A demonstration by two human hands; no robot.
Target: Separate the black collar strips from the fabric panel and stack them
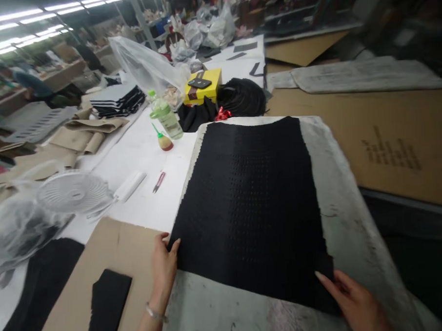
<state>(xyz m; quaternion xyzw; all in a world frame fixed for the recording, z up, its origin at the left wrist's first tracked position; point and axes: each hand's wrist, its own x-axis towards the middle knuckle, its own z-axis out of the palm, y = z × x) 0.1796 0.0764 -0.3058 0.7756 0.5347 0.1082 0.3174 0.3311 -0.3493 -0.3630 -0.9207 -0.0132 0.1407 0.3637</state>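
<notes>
A large black perforated sheet lies flat on a grey-white stained board in front of me. My left hand rests at the sheet's near left corner, fingers curled against its edge. My right hand lies on the near right corner, fingers stretched out flat on the black material. Whether the left fingers grip the edge or just press it is unclear.
Brown cardboard with a small black piece lies at lower left. A white fan, a green bottle, a small glue bottle, a pink cutter and a yellow box sit further left and back. A large cardboard sheet lies right.
</notes>
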